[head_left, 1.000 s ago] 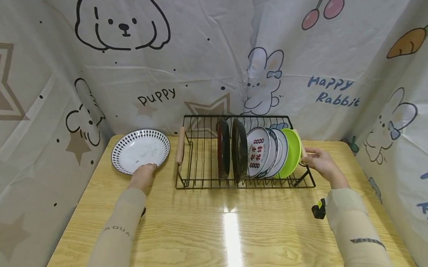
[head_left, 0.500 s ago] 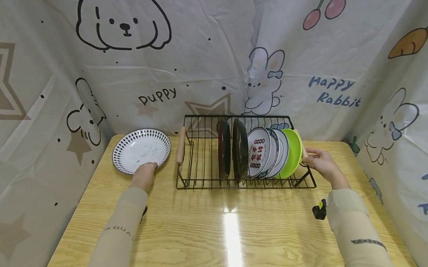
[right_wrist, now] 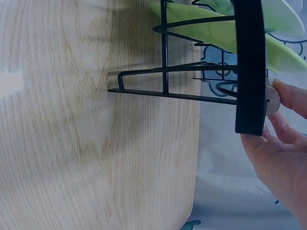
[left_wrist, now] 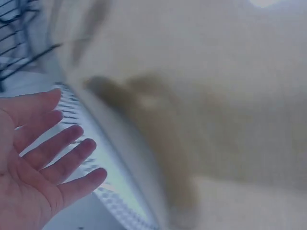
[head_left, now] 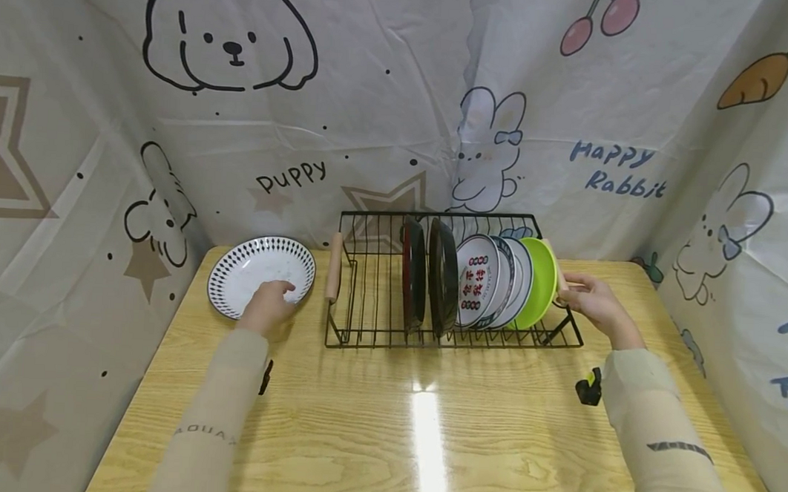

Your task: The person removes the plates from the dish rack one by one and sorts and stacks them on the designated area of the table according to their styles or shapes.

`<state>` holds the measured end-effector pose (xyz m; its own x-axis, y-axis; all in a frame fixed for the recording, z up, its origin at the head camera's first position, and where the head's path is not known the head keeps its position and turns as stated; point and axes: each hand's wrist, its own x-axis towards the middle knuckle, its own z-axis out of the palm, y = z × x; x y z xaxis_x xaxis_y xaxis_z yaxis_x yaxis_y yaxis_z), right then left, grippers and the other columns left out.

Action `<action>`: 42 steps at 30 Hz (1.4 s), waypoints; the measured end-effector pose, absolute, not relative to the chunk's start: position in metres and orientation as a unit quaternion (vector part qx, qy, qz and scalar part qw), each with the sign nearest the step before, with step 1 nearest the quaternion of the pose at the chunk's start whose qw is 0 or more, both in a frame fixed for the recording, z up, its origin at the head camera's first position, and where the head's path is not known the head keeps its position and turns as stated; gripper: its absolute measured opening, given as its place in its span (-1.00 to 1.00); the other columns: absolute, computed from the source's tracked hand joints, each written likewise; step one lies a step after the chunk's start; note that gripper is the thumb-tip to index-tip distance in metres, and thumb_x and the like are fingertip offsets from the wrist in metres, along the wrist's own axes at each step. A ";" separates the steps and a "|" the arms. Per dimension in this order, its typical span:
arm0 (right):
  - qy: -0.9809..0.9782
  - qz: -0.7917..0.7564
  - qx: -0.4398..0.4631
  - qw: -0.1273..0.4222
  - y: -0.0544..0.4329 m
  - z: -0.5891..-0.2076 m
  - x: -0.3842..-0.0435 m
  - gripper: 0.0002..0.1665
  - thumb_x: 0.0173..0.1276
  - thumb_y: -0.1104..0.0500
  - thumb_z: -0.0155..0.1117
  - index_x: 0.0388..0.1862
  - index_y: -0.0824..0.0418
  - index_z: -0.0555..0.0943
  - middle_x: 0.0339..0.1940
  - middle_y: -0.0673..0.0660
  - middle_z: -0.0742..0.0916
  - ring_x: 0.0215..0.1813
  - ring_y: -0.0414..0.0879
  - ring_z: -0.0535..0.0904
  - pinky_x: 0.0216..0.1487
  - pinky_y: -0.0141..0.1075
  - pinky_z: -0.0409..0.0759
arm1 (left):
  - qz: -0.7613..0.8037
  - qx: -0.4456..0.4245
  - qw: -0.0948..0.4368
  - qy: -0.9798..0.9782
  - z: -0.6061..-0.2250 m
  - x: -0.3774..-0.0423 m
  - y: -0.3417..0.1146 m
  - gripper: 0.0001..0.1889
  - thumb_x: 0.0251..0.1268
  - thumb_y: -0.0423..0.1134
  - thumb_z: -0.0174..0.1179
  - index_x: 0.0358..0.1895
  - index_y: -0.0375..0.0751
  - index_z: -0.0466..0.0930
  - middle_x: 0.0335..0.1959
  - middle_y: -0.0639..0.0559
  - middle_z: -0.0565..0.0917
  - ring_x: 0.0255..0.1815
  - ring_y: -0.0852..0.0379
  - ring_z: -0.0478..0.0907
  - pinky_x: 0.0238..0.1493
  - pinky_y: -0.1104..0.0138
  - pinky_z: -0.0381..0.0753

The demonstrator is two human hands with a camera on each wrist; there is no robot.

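Observation:
A white plate with a black diamond rim (head_left: pixel 249 264) lies flat at the table's far left. My left hand (head_left: pixel 272 299) reaches over its near rim. In the blurred left wrist view that hand (left_wrist: pixel 53 148) is spread with straight fingers just above the plate (left_wrist: pixel 120 191). A black wire dish rack (head_left: pixel 389 345) stands mid-table. It holds two black plates (head_left: pixel 440 278), white printed plates (head_left: pixel 475 280) and a green plate (head_left: pixel 541 282), all on edge. My right hand (head_left: pixel 588 297) grips the rack's right wooden handle (right_wrist: pixel 272 100), fingers (right_wrist: pixel 283 143) curled about it.
The rack's left wooden handle (head_left: pixel 332 266) stands close to the patterned plate. Cartoon-printed cloth (head_left: pixel 374 111) walls the table on the back and both sides. A small black and yellow object (head_left: pixel 587 386) sits by my right sleeve. Bare wood (head_left: pixel 425 426) stretches in front of the rack.
My left hand has slid forward from the plate's near edge to over its rim. The right hand and the rack have stayed put.

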<state>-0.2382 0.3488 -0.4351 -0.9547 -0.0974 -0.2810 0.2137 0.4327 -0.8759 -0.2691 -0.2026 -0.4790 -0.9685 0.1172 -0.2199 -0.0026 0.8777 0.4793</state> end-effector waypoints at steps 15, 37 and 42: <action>0.832 -0.529 0.049 0.158 0.347 -0.435 -0.239 -0.29 0.43 0.16 -0.07 0.42 0.40 -0.05 0.30 0.48 0.24 0.26 0.26 0.24 0.28 0.06 0.20 | 0.442 0.001 -0.031 0.897 -0.397 -0.284 -0.142 -0.61 0.20 -0.30 0.10 0.08 -0.44 0.46 -0.06 -0.30 0.56 -0.04 -0.15 0.50 -0.06 0.12 0.54; 0.835 -0.524 0.054 0.158 0.347 -0.437 -0.239 -0.30 0.43 0.16 -0.07 0.41 0.40 -0.03 0.26 0.47 0.28 0.19 0.19 0.31 0.27 0.06 0.22 | 0.486 0.041 0.004 0.873 -0.359 -0.261 -0.021 -0.51 0.14 -0.08 0.23 0.07 -0.33 0.50 -0.12 -0.16 0.63 -0.15 0.00 0.58 -0.14 0.18 0.56; 0.837 -0.523 0.053 0.155 0.346 -0.437 -0.240 -0.31 0.44 0.15 -0.09 0.41 0.42 -0.03 0.24 0.46 0.30 0.17 0.17 0.33 0.26 0.04 0.24 | 0.448 0.035 -0.006 0.893 -0.364 -0.258 -0.009 -0.48 0.10 -0.04 0.27 0.07 -0.32 0.51 -0.23 -0.12 0.65 -0.33 0.03 0.59 -0.33 0.22 0.57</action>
<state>-0.2396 0.3457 -0.4370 -0.9465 -0.0732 -0.3142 0.2504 0.4476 -0.8584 -0.2576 -0.0088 -0.3644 -0.9975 0.0572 0.0418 0.0677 0.5963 0.7999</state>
